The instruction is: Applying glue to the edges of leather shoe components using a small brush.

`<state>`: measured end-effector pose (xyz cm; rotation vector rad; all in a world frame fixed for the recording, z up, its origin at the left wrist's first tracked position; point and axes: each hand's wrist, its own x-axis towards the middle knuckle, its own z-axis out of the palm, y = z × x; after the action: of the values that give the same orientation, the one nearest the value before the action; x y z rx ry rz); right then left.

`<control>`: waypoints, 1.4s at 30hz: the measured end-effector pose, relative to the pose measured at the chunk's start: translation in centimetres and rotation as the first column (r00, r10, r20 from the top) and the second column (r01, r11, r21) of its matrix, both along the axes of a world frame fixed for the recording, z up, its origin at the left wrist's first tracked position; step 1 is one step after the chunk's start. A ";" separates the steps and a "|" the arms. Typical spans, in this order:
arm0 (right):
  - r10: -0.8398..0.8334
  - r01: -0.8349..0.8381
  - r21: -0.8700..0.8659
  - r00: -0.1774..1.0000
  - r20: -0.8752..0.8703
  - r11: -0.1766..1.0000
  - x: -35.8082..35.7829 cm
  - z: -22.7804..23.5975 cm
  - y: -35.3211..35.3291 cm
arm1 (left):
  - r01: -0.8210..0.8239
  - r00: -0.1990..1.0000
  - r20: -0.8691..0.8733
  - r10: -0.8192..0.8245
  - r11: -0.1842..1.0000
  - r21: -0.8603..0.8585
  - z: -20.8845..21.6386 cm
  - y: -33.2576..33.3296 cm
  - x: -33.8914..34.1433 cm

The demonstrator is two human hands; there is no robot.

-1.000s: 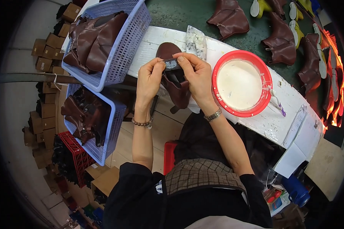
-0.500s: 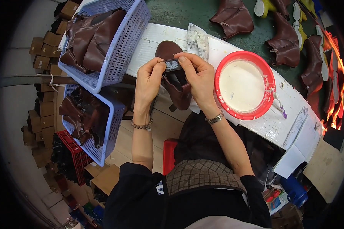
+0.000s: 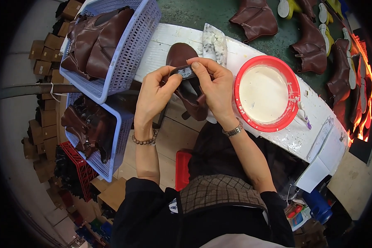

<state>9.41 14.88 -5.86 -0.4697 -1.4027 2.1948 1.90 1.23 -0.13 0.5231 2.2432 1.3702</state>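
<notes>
A brown leather boot upper [image 3: 182,56] lies on the white worktable [image 3: 161,41] in front of me. My left hand [image 3: 153,93] and my right hand [image 3: 213,84] meet over it, both pinching a small dark strip with a pale glittery face [image 3: 185,72] between thumbs and fingertips. The lower part of the boot upper [image 3: 196,108] hangs off the table edge under my right hand.
A red bowl of white glue [image 3: 263,93] with a brush [image 3: 302,115] sits right of my hands. A glue-smeared pad [image 3: 215,41] lies behind. Two lilac baskets [image 3: 130,53] [image 3: 113,140] of brown uppers stand left. More boots [image 3: 254,16] lie on a green belt; white sheets [image 3: 324,144] at the right.
The view has shifted slightly. My hands stay together on the small strip over the boot upper, fingers adjusting their pinch a little.
</notes>
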 end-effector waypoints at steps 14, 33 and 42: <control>0.020 -0.019 -0.008 0.998 0.068 1.000 0.0 0.8 0.3 | 0.051 0.995 0.080 -0.058 0.995 0.085 -0.9 0.2 -0.9; 0.061 -0.059 -0.043 0.997 0.057 0.997 0.0 0.2 0.6 | 0.049 0.989 0.133 -0.062 0.994 0.097 -0.8 0.3 -1.0; 0.063 -0.061 -0.036 0.997 0.050 0.997 0.1 0.5 0.6 | 0.037 0.987 0.150 -0.057 0.991 0.130 -1.1 0.4 -0.9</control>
<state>9.51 15.49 -5.39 -0.5039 -1.4256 2.2748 0.98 1.62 -1.18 0.4924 2.0190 1.4839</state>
